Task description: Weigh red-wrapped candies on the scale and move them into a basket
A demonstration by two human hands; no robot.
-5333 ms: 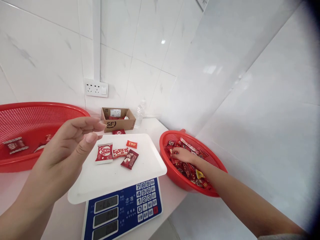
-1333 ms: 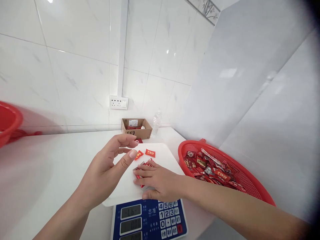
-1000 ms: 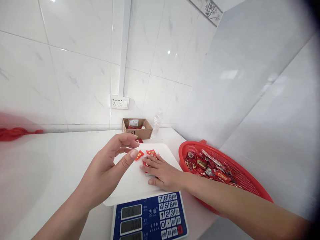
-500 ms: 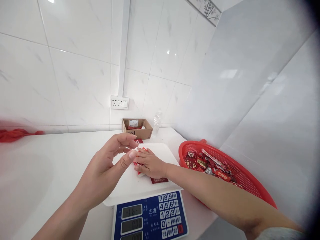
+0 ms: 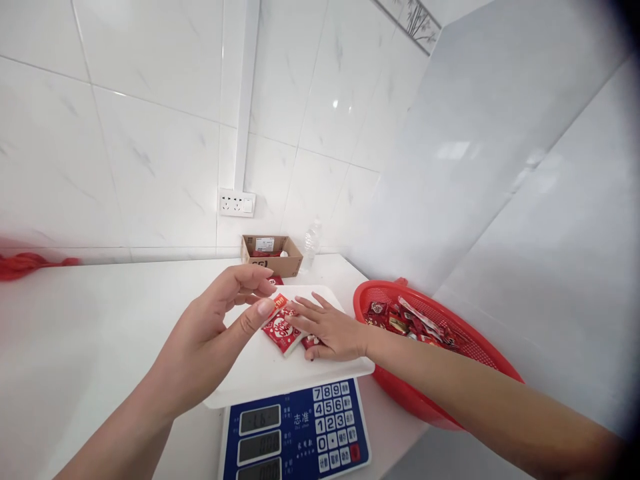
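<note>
Your left hand [image 5: 213,333] curves, thumb apart; your right hand [image 5: 334,331] spreads, a rectangular red-and-white packet [image 5: 282,331] at its nine o'clock.

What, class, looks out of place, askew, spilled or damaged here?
One red packet looks stray: it lies between the cardboard box and the white tray, apparently in neither. The red basket also seems to jut past the edge of the table. No spill or damage is visible.
</note>
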